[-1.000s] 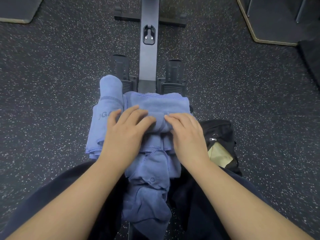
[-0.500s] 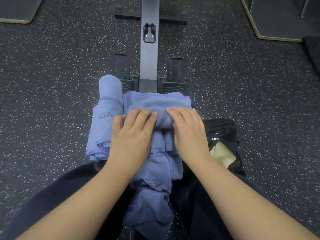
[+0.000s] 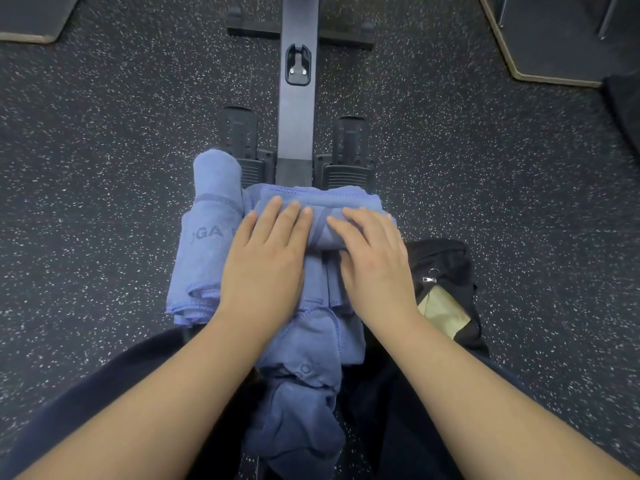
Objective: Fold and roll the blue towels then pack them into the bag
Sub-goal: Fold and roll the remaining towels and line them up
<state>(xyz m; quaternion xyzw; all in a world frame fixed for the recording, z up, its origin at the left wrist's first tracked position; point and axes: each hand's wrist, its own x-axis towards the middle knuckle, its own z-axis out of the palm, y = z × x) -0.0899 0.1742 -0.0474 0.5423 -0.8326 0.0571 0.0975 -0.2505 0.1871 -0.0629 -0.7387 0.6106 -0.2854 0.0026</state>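
A blue towel [image 3: 320,202] lies partly rolled across my lap, its roll at the far end and its loose tail [image 3: 304,393] hanging down between my legs. My left hand [image 3: 266,258] and my right hand [image 3: 374,261] press flat on top of the roll, fingers straight. A second blue towel [image 3: 207,230], rolled and printed with letters, lies lengthwise just left of my left hand. The black bag [image 3: 446,268] sits open to the right of my right hand, with a tan item [image 3: 443,313] inside.
A black rowing-machine rail [image 3: 298,98] runs away from me, with a footrest [image 3: 239,140] on each side. Speckled dark rubber floor [image 3: 104,168] surrounds it. Dark mats [image 3: 561,39] lie at the top corners. My legs in dark trousers [image 3: 104,393] fill the bottom.
Both hands have slid forward over the roll, and the roll has turned a little further away from me, taking up more of the towel.
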